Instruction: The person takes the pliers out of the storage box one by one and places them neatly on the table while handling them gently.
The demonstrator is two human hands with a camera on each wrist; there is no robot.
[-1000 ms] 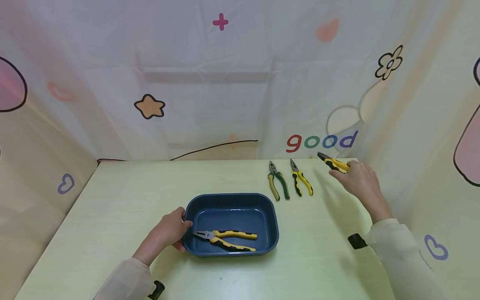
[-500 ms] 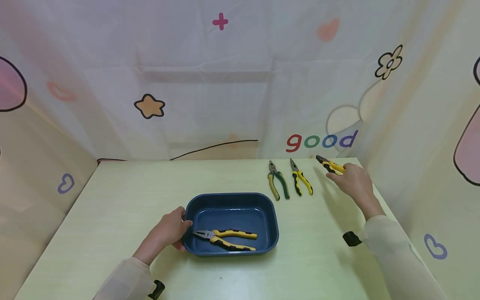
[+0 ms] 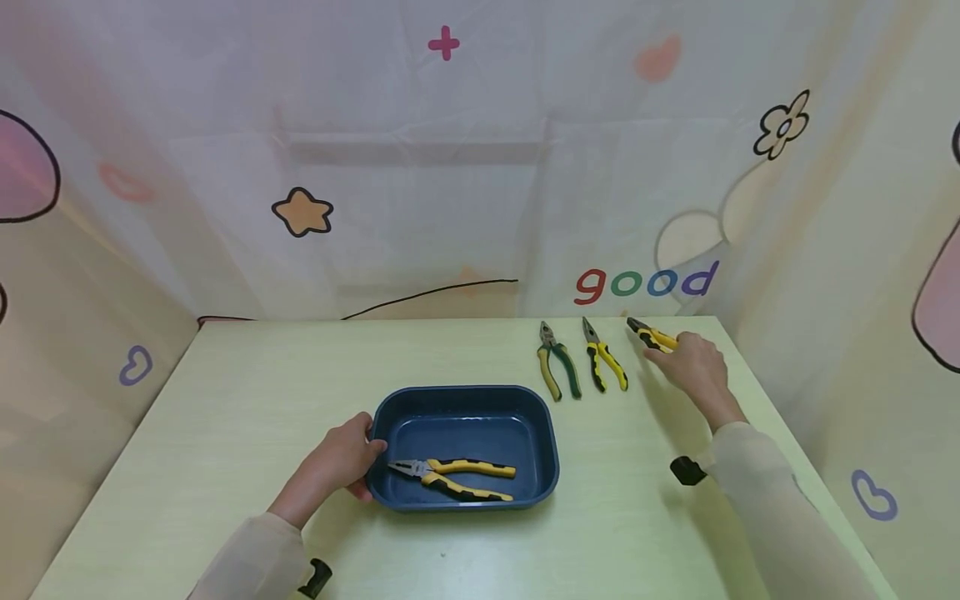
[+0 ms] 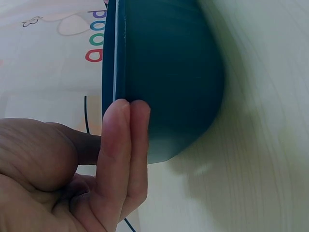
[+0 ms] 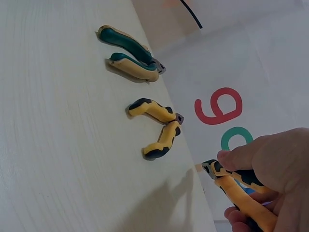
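Observation:
My left hand (image 3: pixel 341 457) pinches the left rim of a dark blue tray (image 3: pixel 465 398), thumb over the edge and fingers against the outer wall, as the left wrist view shows. Inside the tray lie yellow-and-black pliers (image 3: pixel 450 481), jaws toward the left. At the back right, my right hand (image 3: pixel 693 367) grips yellow-and-black pliers (image 5: pixel 241 193) by the handles, jaws pointing up and left. Left of them, yellow-and-black needle-nose pliers (image 3: pixel 603 358) and green-and-tan pliers (image 3: pixel 557 362) lie on the table, handles toward me.
The pale wood-grain table (image 3: pixel 247 417) ends at a printed curtain (image 3: pixel 412 217) along the back and both sides. A black strap end (image 3: pixel 687 471) hangs from the right sleeve, and another (image 3: pixel 317 577) from the left.
My right hand has moved left and slightly down with its pliers, toward the pliers lying on the table. The left hand and the tray hold their place.

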